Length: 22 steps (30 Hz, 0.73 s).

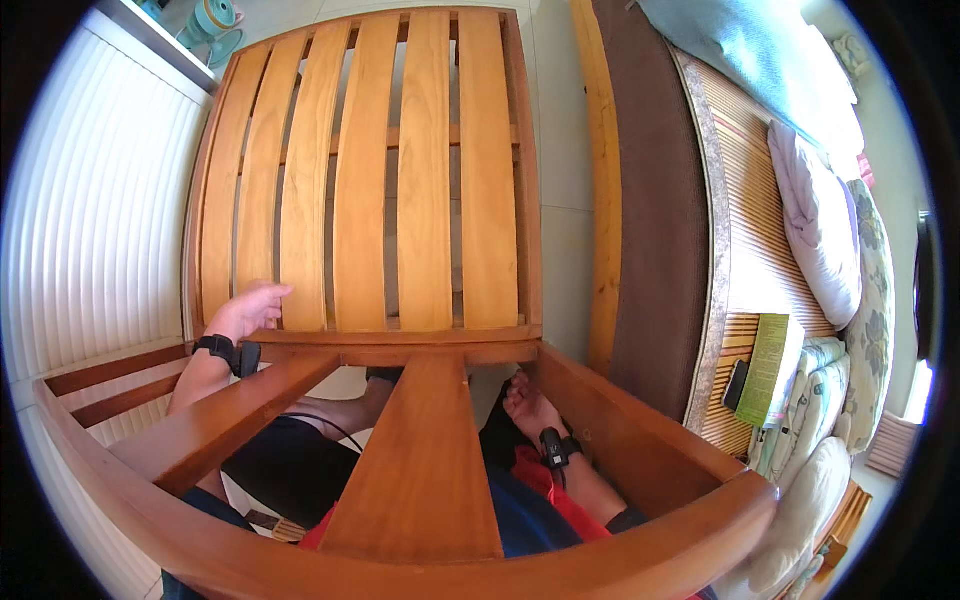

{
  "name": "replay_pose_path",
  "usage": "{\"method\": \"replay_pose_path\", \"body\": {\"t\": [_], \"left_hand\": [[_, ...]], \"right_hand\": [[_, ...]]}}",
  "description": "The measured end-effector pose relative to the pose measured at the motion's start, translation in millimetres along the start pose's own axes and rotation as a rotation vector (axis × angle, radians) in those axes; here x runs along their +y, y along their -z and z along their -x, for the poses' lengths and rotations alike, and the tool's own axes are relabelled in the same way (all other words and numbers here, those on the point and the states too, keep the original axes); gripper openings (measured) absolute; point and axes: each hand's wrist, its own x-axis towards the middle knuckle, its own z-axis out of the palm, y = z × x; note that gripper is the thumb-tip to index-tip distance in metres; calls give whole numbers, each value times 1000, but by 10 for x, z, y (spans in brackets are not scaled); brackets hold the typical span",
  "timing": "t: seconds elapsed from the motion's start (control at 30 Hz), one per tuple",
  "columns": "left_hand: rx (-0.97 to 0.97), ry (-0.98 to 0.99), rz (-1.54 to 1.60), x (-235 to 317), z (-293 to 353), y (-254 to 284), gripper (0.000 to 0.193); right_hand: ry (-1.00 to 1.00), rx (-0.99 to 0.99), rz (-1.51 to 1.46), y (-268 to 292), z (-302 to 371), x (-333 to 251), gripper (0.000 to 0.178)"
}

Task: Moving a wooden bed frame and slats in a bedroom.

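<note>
A wooden slatted chair (420, 200) fills the middle, its broad seat slats running away from me and its curved backrest (430, 578) nearest me. Through the left opening of the backrest reaches my left arm. My left hand (250, 308) lies at the near end of a seat slat (262, 215) on the left, its fingers curled against the wood. My right hand (530, 402) is lower, inside the right opening, beside the right side rail (625, 415). Its fingers are bent inward near the seat's rear rail; what they hold, if anything, is hidden. Both wrists wear black bands.
A white ribbed panel (95, 210) stands close on the left. To the right is a low bed (655, 200) with a bamboo mat, pillows, folded bedding and a green box (768, 370). A dark phone (736, 384) lies by the box. A teal object (210, 20) stands at the far left.
</note>
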Motion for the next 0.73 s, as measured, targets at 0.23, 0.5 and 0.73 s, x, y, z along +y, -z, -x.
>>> {"method": "replay_pose_path", "body": {"t": [0.23,0.5,0.73], "left_hand": [[4,6,-74,7,-134,134,62],[34,26,-2,29,-45,27,51],[62,49,-19,-79,-10,-24,59]], "right_hand": [[16,-68,-165,32,-191,74,19],[72,65,-180,-188,60,30,15],[-2,-101,-260,179,-51,118,25]]}}
